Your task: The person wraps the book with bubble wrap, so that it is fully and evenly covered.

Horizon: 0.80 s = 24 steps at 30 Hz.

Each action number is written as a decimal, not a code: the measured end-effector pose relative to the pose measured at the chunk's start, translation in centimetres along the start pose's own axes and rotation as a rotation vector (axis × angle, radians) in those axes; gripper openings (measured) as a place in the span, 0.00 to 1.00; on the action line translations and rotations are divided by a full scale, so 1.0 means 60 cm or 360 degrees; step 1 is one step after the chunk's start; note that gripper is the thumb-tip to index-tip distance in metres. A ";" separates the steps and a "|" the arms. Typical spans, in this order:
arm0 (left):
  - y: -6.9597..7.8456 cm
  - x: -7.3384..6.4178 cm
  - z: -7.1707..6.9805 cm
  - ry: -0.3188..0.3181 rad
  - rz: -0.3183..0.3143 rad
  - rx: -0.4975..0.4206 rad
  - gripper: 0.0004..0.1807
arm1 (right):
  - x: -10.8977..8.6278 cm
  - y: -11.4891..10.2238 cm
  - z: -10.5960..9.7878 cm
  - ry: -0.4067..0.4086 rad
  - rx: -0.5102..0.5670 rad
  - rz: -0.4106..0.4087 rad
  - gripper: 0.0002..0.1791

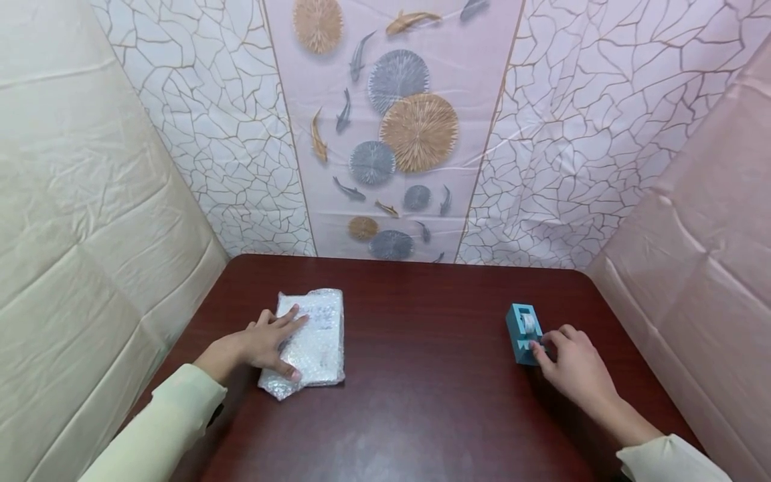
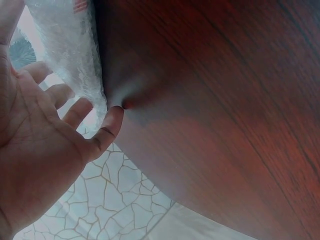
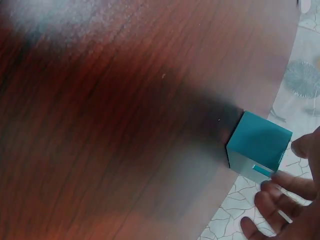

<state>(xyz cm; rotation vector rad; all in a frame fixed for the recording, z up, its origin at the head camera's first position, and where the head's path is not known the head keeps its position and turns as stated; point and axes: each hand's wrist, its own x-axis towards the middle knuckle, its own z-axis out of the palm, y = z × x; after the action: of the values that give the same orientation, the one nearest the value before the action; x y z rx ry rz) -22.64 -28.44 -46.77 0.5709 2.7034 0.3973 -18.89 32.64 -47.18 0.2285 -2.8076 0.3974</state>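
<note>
A flat package in bubble wrap (image 1: 322, 341) lies on the left half of the table. Across its left part my left hand (image 1: 271, 338) is spread, fingers straight and thumb apart. From the left wrist, the wrap (image 2: 65, 45) shows beyond those spread fingers. On the right stands a blue tape dispenser (image 1: 518, 338) with a clear roll of tape (image 1: 528, 324) in it. My right hand (image 1: 575, 365) is at its near right end, thumb tip over the toothed cutter. The right wrist view has the dispenser (image 3: 260, 140) with the index fingertip at its side and the other fingers loosely bent.
The dark red-brown wooden table (image 1: 415, 375) has rounded far corners. Behind it hangs a patterned cloth (image 1: 385, 234) with fish and round motifs. Quilted pale panels (image 1: 711, 281) close in both sides.
</note>
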 end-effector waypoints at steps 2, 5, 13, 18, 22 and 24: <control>-0.004 0.003 0.003 -0.0004 -0.0011 0.0005 0.74 | 0.000 0.002 0.002 -0.0047 0.0017 0.0067 0.21; -0.010 0.007 0.007 -0.0012 -0.0027 0.0017 0.74 | 0.001 0.004 0.004 -0.0106 0.0124 0.0166 0.22; 0.006 0.000 0.000 -0.0017 -0.0035 -0.0020 0.72 | 0.015 0.008 -0.006 -0.0402 0.0541 0.0531 0.22; 0.006 -0.001 -0.002 -0.0005 -0.0023 -0.0020 0.73 | 0.024 -0.001 -0.012 -0.0454 0.0726 0.0679 0.18; -0.010 0.009 0.009 -0.0002 -0.0033 -0.0028 0.75 | 0.029 -0.009 -0.014 -0.0466 0.0892 0.0765 0.15; -0.020 0.015 0.016 0.0011 -0.0037 -0.0038 0.76 | 0.031 -0.013 -0.015 -0.0476 0.0994 0.0802 0.14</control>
<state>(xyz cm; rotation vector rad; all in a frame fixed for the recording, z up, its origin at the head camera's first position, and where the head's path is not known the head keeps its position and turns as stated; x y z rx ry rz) -23.43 -28.95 -48.29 0.5322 2.7056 0.4261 -20.24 31.98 -45.57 -0.3328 -2.9077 1.4613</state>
